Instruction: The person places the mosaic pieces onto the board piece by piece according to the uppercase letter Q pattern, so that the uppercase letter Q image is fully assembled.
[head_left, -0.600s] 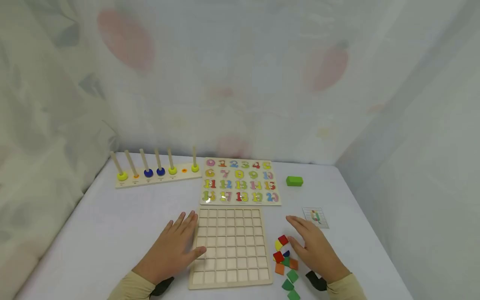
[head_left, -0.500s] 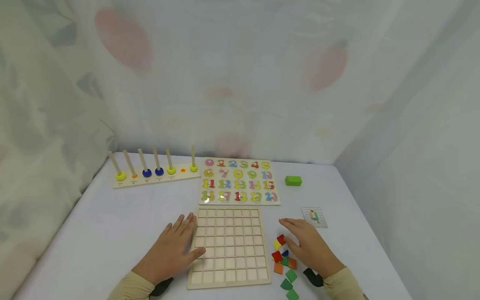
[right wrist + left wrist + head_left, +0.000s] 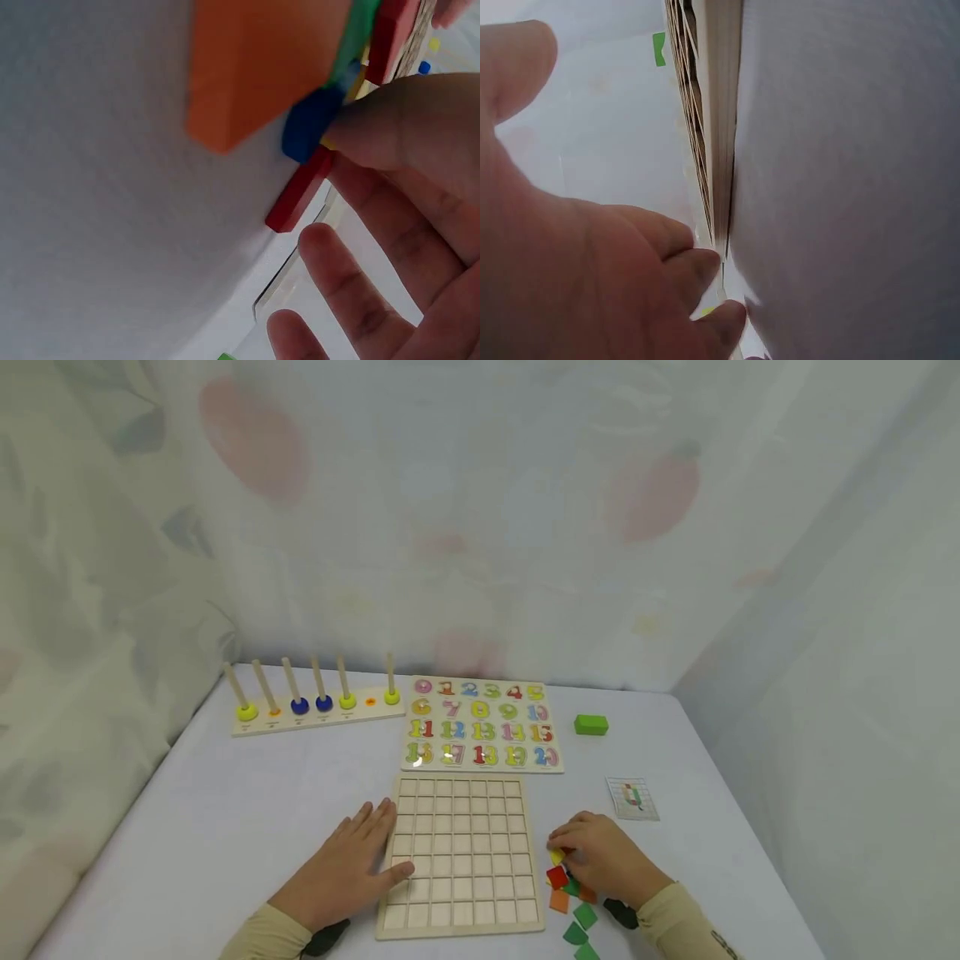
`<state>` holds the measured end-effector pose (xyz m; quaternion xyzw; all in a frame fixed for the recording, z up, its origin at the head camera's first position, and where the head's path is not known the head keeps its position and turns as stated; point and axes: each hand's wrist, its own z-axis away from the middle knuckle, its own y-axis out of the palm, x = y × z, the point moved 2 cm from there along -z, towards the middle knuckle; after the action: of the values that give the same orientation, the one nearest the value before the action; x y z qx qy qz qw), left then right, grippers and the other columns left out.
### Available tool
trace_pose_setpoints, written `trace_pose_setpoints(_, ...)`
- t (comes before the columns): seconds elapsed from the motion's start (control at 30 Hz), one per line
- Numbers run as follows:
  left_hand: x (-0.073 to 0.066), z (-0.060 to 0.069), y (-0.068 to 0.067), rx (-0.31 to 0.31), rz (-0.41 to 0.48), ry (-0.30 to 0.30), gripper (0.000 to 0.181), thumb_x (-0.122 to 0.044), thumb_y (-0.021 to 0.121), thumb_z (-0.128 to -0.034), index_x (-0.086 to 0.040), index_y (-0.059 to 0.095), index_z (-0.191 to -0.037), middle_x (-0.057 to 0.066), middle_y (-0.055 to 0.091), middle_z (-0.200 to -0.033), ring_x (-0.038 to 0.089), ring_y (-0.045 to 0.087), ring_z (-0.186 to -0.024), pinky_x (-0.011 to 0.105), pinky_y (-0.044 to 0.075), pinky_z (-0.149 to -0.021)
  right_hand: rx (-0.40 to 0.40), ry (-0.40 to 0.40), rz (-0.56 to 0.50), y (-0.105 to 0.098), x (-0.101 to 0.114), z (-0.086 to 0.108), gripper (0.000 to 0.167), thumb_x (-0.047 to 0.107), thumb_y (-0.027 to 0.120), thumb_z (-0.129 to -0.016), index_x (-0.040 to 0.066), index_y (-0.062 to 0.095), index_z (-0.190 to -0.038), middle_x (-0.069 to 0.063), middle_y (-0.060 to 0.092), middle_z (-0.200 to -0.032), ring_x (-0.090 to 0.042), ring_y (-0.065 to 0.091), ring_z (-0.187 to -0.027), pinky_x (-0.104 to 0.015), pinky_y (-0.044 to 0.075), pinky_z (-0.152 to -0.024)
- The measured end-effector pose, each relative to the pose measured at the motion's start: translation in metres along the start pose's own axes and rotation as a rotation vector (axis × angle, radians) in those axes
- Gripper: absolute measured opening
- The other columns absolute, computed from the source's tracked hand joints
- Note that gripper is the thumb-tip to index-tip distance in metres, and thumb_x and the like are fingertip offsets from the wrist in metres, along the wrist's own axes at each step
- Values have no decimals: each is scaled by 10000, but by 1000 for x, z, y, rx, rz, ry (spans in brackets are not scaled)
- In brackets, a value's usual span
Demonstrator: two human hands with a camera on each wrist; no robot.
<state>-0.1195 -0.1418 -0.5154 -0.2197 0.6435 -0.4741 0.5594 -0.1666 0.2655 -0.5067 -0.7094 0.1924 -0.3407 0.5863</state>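
Grid board (image 3: 462, 864): every cell I can see is bare, so I'd call it square one.
Loose pieces: red tile (image 3: 557, 877), orange tile (image 3: 559, 901), green quarter-round (image 3: 576, 933) and friends lie just right of the board; the lot looks left to place.
Left hand (image 3: 341, 872): fingers fairly straight at the board's left edge, thumb apart over the cells.
Right hand (image 3: 603, 857): down at the pieces, thumb and index close together; can't tell if they're pinching anything.
Right wrist cam: shows a blue piece (image 3: 309, 124) by the thumb, mostly hidden from the head cam.
Head cam: only view with the pattern card (image 3: 632, 798).
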Motion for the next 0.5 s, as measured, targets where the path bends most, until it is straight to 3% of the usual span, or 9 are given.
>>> trace_pose_setpoints(0.27, -5, -2, 0, 27, -17, 17, 1031, -740, 510, -1016, 41, 298, -1655, 207, 265, -1721, 469, 182, -1586, 684, 174, -1241, -14, 27, 31, -9, 3, -6, 192, 126, 844, -868, 179, 859, -1053, 120, 773, -1073, -115, 662, -990, -351, 595, -878)
trace_pose_setpoints(0.5, -2, 1, 3, 18, -33, 8, 1034, -758, 512, -1004, 16, 312, -1661, 187, 283, -1720, 472, 186, -1584, 685, 177, -1240, -102, -59, 46, -24, 27, -46, 171, 211, 881, -893, 191, 844, -1058, 100, 780, -1097, -120, 660, -1012, -356, 584, -892)
